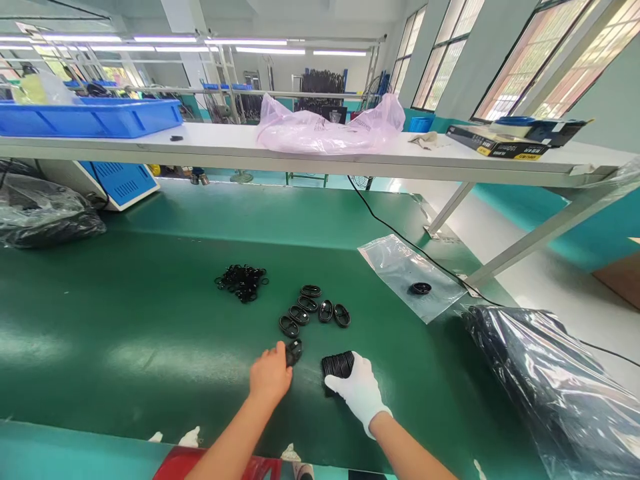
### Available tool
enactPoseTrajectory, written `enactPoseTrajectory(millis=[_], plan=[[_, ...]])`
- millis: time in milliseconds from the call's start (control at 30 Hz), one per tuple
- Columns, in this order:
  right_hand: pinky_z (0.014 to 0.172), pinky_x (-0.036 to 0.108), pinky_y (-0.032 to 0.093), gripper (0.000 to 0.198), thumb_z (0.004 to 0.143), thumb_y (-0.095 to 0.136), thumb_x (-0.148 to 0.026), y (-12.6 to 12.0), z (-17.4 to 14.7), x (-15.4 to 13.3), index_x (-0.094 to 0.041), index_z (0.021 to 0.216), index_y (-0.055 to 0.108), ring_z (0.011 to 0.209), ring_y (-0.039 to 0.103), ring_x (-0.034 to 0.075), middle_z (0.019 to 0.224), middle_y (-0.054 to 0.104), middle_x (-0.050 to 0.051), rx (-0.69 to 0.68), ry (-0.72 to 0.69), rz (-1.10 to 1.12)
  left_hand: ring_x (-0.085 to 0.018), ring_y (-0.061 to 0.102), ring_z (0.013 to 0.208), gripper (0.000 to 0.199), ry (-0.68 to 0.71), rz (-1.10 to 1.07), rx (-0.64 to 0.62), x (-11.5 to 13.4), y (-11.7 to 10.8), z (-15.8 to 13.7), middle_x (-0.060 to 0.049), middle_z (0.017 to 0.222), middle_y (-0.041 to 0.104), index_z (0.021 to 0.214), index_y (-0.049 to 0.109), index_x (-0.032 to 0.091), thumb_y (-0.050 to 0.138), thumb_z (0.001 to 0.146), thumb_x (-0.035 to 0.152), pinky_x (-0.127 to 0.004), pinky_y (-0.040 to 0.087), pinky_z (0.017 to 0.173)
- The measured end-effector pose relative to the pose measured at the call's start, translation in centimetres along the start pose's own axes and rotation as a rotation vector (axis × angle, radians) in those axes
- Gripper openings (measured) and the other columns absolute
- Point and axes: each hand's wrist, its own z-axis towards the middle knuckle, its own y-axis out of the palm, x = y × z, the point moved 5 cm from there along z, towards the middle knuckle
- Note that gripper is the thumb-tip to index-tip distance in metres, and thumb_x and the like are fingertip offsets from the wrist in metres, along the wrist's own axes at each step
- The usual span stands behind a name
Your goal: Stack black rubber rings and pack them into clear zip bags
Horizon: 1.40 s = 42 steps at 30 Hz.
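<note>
My bare left hand (271, 375) is closed on a black oval part (295, 351) at the near end of a curved row. My right hand (359, 392), in a white glove, grips a stack of thin black rings (337, 365) just to the right. Beyond my hands, several more black oval parts with a crossbar inside, such as an oval piece (299, 315), lie spaced in an arc on the green tabletop (150, 300). Farther left is a loose pile of small black rings (243, 281). My left fingertips are partly hidden behind the hand.
On the right, a clear plastic bag (395, 267) has one black oval part (420, 288) on it. A black cable (385, 230) crosses there. Large plastic-wrapped black goods (555, 387) fill the near right. A white shelf (220, 143) spans the back, carrying a blue tray (90, 119).
</note>
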Motion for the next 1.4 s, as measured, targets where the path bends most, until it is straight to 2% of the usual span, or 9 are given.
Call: enactPoseTrajectory(millis=[100, 200, 333, 433, 600, 767, 867, 1067, 1400], plan=[[0.082, 0.033, 0.044, 0.073, 0.056, 0.062, -0.046, 0.0, 0.0, -0.1, -0.018, 0.120, 0.041, 0.096, 0.055, 0.023, 0.111, 0.046, 0.009, 0.018, -0.002, 0.000, -0.025, 0.061, 0.081, 0.031, -0.048, -0.031, -0.070, 2.2, 1.0, -1.2, -0.009, 0.087, 0.064, 0.104, 0.046, 0.017, 0.049, 0.077, 0.033, -0.035, 0.044, 0.068], [0.083, 0.033, 0.044, 0.072, 0.055, 0.063, -0.045, -0.1, 0.0, -0.3, -0.018, 0.119, 0.042, 0.097, 0.055, 0.024, 0.111, 0.046, 0.010, 0.024, -0.006, 0.002, -0.026, 0.060, 0.086, 0.034, -0.056, -0.033, -0.099, 3.0, 0.6, -1.2, -0.010, 0.091, 0.063, 0.101, 0.048, 0.017, 0.053, 0.075, 0.038, -0.037, 0.044, 0.071], [0.084, 0.034, 0.044, 0.073, 0.055, 0.063, -0.045, -0.3, -0.1, -0.4, -0.017, 0.119, 0.042, 0.097, 0.055, 0.025, 0.111, 0.046, 0.010, 0.021, 0.001, -0.006, -0.027, 0.048, 0.108, 0.059, 0.158, -0.014, -0.034, 4.0, -0.8, -0.2, -0.010, 0.124, 0.047, 0.116, 0.043, 0.022, 0.067, 0.063, 0.024, -0.037, 0.040, 0.085], [0.084, 0.034, 0.044, 0.073, 0.054, 0.063, -0.045, -0.3, -0.1, -0.5, -0.017, 0.119, 0.042, 0.098, 0.055, 0.025, 0.112, 0.047, 0.010, 0.022, 0.002, -0.007, -0.026, 0.046, 0.111, 0.077, 0.258, 0.002, -0.088, 4.8, -0.5, 0.1, -0.010, 0.128, 0.042, 0.127, 0.034, 0.023, 0.062, 0.058, 0.005, -0.036, 0.039, 0.088], [0.082, 0.033, 0.044, 0.069, 0.054, 0.063, -0.044, -0.5, -0.1, -0.6, -0.018, 0.115, 0.045, 0.099, 0.055, 0.025, 0.111, 0.048, 0.011, 0.026, -0.003, 0.014, -0.024, 0.054, 0.099, 0.078, 0.267, -0.023, -0.163, 5.3, 0.7, -1.0, -0.008, 0.119, 0.047, 0.124, 0.039, 0.022, 0.063, 0.053, 0.002, -0.032, 0.042, 0.080], [0.081, 0.033, 0.044, 0.068, 0.053, 0.065, -0.045, -0.7, -0.2, -0.8, -0.018, 0.113, 0.048, 0.096, 0.056, 0.025, 0.110, 0.049, 0.011, 0.026, -0.014, 0.022, -0.028, 0.044, 0.111, 0.083, 0.344, -0.109, -0.155, 5.3, 1.6, -2.2, -0.006, 0.123, 0.046, 0.128, 0.036, 0.026, 0.064, 0.053, 0.006, -0.036, 0.037, 0.090], [0.081, 0.033, 0.045, 0.068, 0.053, 0.065, -0.046, -0.8, -0.2, -0.8, -0.018, 0.112, 0.048, 0.096, 0.056, 0.025, 0.112, 0.049, 0.011, 0.021, -0.011, 0.015, -0.026, 0.043, 0.113, 0.080, 0.301, -0.296, -0.158, 5.0, 1.9, -2.2, -0.005, 0.123, 0.047, 0.126, 0.039, 0.026, 0.066, 0.052, 0.010, -0.033, 0.036, 0.092], [0.079, 0.032, 0.046, 0.063, 0.053, 0.065, -0.045, -1.0, -0.3, -0.8, -0.020, 0.108, 0.049, 0.092, 0.058, 0.023, 0.107, 0.051, 0.009, 0.002, -0.014, 0.017, -0.018, 0.053, 0.098, 0.077, 0.201, -0.720, -0.266, 4.4, 3.2, -2.6, -0.004, 0.120, 0.049, 0.126, 0.037, 0.026, 0.066, 0.055, 0.018, -0.027, 0.039, 0.084], [0.079, 0.031, 0.045, 0.063, 0.053, 0.063, -0.044, -1.2, -0.5, -0.9, -0.019, 0.110, 0.049, 0.093, 0.058, 0.023, 0.107, 0.051, 0.009, 0.023, -0.008, 0.006, -0.017, 0.052, 0.090, 0.075, 0.207, -0.758, -0.238, 4.3, 3.4, -2.8, -0.004, 0.112, 0.052, 0.126, 0.038, 0.025, 0.066, 0.057, 0.020, -0.027, 0.041, 0.079]])
